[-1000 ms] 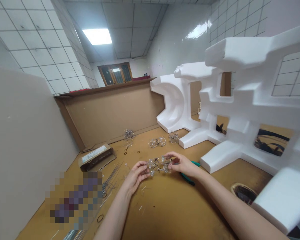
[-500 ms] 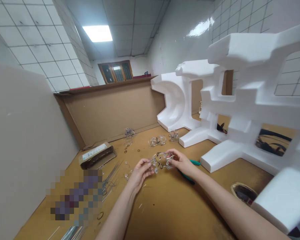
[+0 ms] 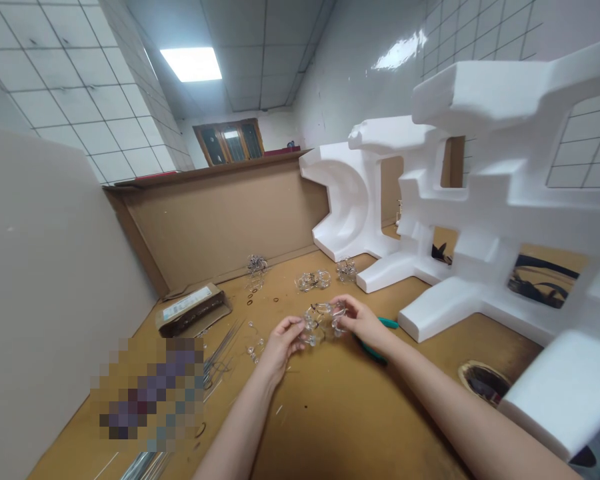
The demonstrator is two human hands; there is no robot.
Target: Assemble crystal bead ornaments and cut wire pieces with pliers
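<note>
A cluster of clear beads on thin wire [image 3: 323, 322] hangs just above the brown cardboard work surface [image 3: 330, 413], held between both hands. My left hand [image 3: 281, 344] pinches its left end with closed fingers. My right hand [image 3: 361, 322] grips the right end, fingers curled round it. Three similar bead-and-wire clusters lie farther back: one at the cardboard wall [image 3: 257, 265], one in the middle [image 3: 313, 281], one by the foam [image 3: 347, 269]. A green-handled tool [image 3: 383, 325] lies under my right wrist, mostly hidden.
Large white foam packing blocks [image 3: 485, 200] stand along the right side. A small cardboard box [image 3: 193, 310] and a bundle of straight wires [image 3: 220, 357] lie at the left, with small dark rings [image 3: 251, 302] scattered near. A round hole [image 3: 483, 381] opens at right front.
Both hands have drawn closer together, bunching the bead cluster into a tighter clump and lifting it slightly. The view has shifted a little.
</note>
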